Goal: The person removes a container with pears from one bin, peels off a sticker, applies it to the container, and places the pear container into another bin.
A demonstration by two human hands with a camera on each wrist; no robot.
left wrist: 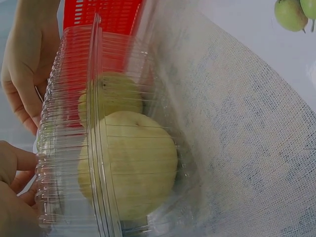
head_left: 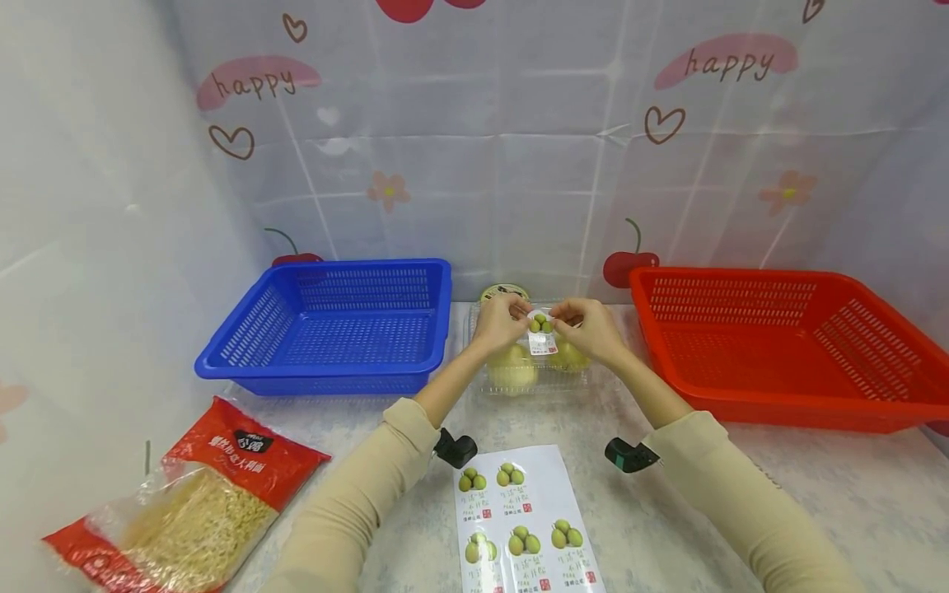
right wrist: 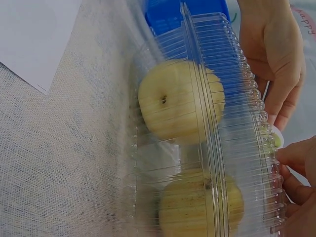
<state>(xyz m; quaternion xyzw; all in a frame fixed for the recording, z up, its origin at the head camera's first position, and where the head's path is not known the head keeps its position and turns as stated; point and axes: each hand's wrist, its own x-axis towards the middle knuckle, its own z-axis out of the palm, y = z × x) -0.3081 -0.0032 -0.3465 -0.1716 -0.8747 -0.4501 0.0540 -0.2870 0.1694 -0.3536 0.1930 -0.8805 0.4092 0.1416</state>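
Observation:
A clear plastic clamshell box (head_left: 534, 381) with its lid down stands at the back middle of the table. Through its wall show two pale yellow pears (left wrist: 129, 160), one of them smoother and paler. Above the lid, both hands pinch the upper corners of a white sticker (head_left: 543, 339) printed with green pears and writing. The left hand (head_left: 501, 323) has the sticker's left edge, the right hand (head_left: 591, 328) its right edge. The sticker's lower part lies over the lid in the head view. In both wrist views the ribbed lid hides part of the fingers.
A blue basket (head_left: 334, 383) stands left of the box, a red basket (head_left: 801, 412) right of it. Nearer lies a sheet of pear stickers (head_left: 544, 465). A red bag of pasta (head_left: 222, 494) lies at the left. Behind the box, a round lid (head_left: 504, 291) shows.

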